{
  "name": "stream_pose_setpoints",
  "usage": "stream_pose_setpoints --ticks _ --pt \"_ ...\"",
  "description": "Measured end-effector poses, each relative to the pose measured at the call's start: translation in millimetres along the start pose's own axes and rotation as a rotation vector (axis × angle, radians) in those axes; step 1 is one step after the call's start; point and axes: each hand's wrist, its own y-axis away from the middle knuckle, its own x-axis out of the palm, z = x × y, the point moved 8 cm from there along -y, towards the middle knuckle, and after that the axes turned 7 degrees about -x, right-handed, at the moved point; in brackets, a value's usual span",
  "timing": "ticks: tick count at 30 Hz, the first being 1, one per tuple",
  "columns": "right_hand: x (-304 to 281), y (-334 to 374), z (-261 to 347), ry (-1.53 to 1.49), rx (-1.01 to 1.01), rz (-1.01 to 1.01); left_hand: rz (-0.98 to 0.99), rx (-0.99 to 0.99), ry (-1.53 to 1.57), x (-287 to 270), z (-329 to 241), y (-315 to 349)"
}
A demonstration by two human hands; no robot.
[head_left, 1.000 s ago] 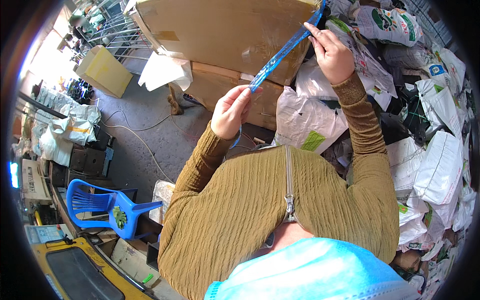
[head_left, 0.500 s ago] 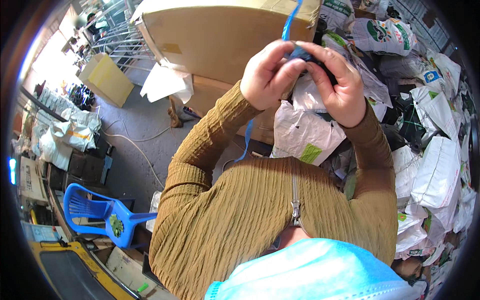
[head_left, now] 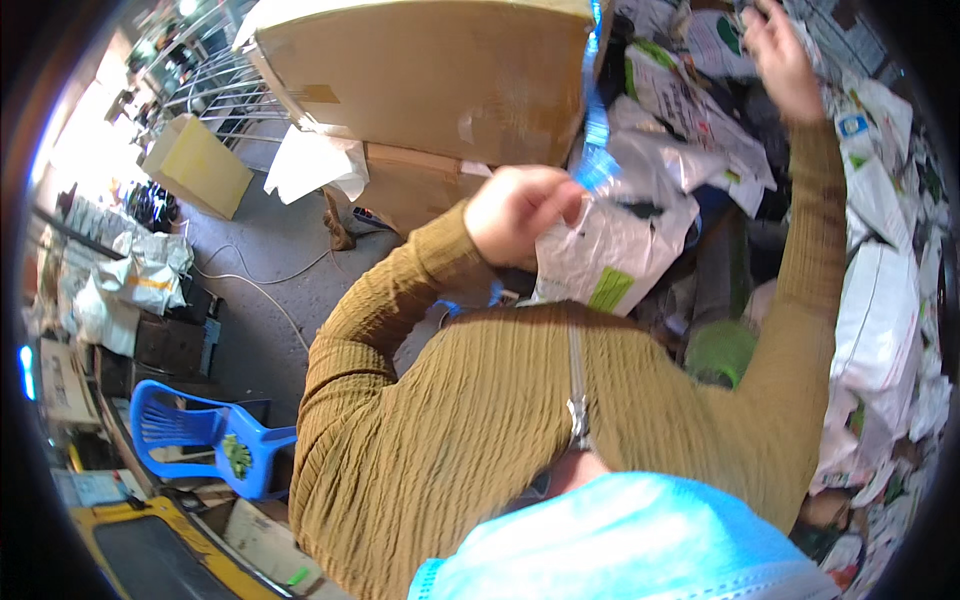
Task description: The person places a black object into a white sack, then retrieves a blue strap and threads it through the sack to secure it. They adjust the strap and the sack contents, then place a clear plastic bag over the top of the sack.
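Observation:
My left hand (head_left: 525, 215) is closed in front of my chest, slightly smeared by motion. A blue plastic strap (head_left: 596, 130) runs down past the box corner to its fingertips, and more blue strap shows below the left forearm. My right hand (head_left: 785, 62) is stretched out far to the upper right, over the white sacks, with its fingers extended and slightly apart; nothing shows in it. Beside the left hand lies a crumpled white sack (head_left: 620, 240) with a green patch. The large cardboard box (head_left: 420, 80) stands just beyond it.
White printed sacks (head_left: 880, 330) are heaped along the right side. To the left are a blue plastic chair (head_left: 180, 425), a yellowish carton (head_left: 200, 165), a white sheet (head_left: 315, 165) and a cable across the grey floor (head_left: 265, 250). A yellow-framed item (head_left: 160, 550) sits at the lower left.
My hands were together on a dark blue bunch at the strap; now they are apart. The right has swung up and right; the left has dropped lower. The strap hangs closer to the left hand.

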Motion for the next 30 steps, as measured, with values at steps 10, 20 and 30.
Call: stream_pose_setpoints --ticks 10,20,30 --pt "98.1 117.6 -49.2 -0.288 0.455 0.197 -0.752 -0.175 -0.187 -93.8 57.8 79.5" --pt "384.2 303.0 -0.6 -1.339 1.13 1.243 -1.633 -0.19 0.623 -130.5 51.7 271.5" --pt "486.7 277.3 -157.4 -0.737 1.102 1.584 -2.256 -0.906 -2.47 -133.9 -288.4 651.0"
